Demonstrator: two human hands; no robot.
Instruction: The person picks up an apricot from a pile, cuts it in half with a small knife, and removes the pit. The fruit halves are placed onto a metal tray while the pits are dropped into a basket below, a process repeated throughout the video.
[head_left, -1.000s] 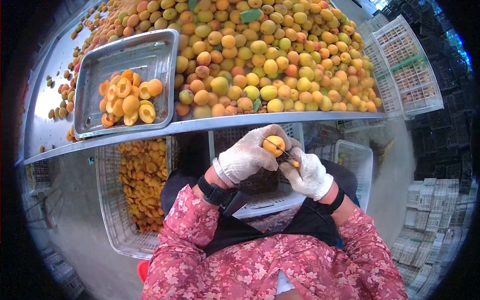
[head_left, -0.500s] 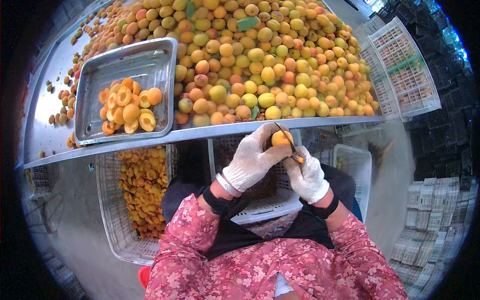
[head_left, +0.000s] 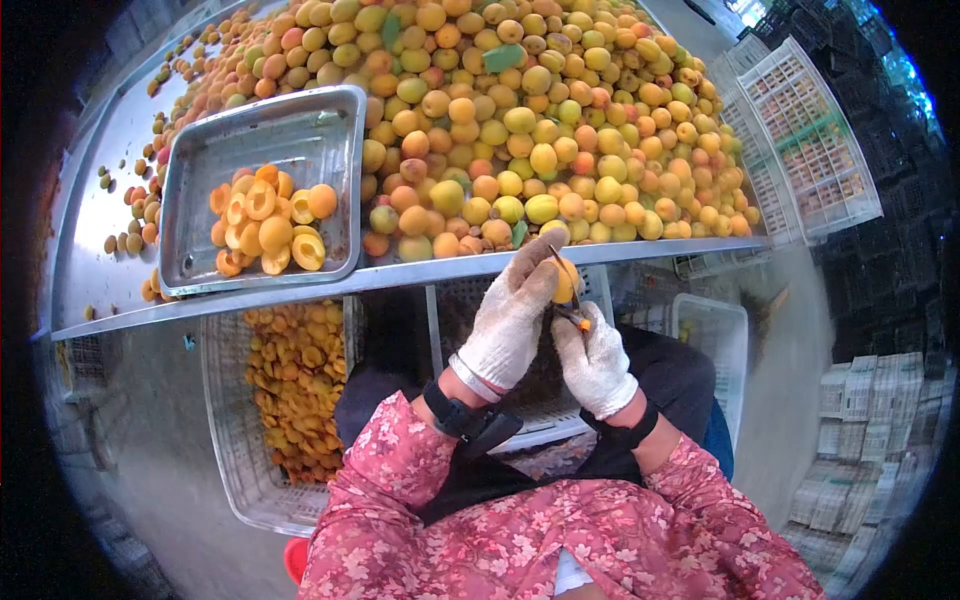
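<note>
While steel table [head_left: 300, 288] w/ crates around, both hands grip: left hand [head_left: 512, 312] apricot [head_left: 566, 280], right hand [head_left: 592, 358] knife [head_left: 572, 316].

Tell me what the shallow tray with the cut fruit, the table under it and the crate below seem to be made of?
The tray looks like stainless steel: dull grey sheen, rolled rim, soft reflections. The table seems to be the same kind of brushed sheet metal, with a folded front edge. The crate looks like white moulded plastic, judging by its fine lattice walls. The gloves on the left hand appear to be knitted cotton.

One metal tray [head_left: 200, 165], two gloved hands, one knife [head_left: 572, 316]
</note>
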